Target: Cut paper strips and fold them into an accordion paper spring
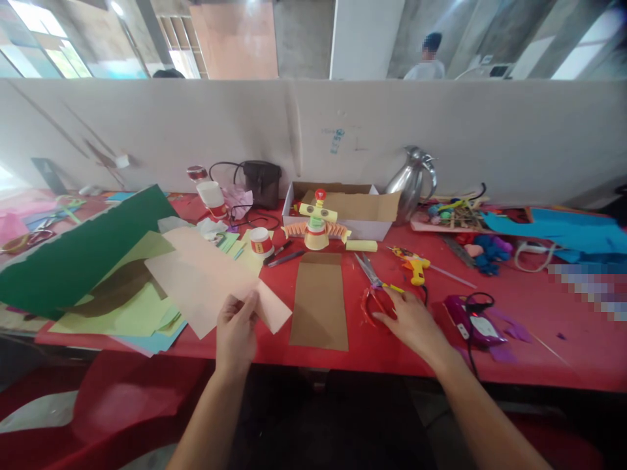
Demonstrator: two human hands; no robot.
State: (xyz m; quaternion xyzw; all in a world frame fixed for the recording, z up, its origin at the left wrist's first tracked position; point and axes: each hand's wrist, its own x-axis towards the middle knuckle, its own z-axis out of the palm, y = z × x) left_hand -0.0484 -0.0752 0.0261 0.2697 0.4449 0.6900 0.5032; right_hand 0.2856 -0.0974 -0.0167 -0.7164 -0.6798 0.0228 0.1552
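My left hand (236, 333) pinches the near edge of a peach paper sheet (206, 277) and holds it over the red table (539, 352). My right hand (409, 320) rests on the red handles of a pair of scissors (375, 287) lying on the table, fingers curled over them. Between my hands lies a brown cardboard rectangle (321, 300). Behind it stands a small paper figure (317, 228) with yellow arms and a red top.
A green sheet (83, 254) and several coloured papers are piled at the left. An open cardboard box (353, 205), a metal jug (414, 179), a yellow glue gun (416, 267), a purple tool (473, 320), a black bag (262, 183) and blue paper (558, 228) crowd the table. A person stands beyond the partition.
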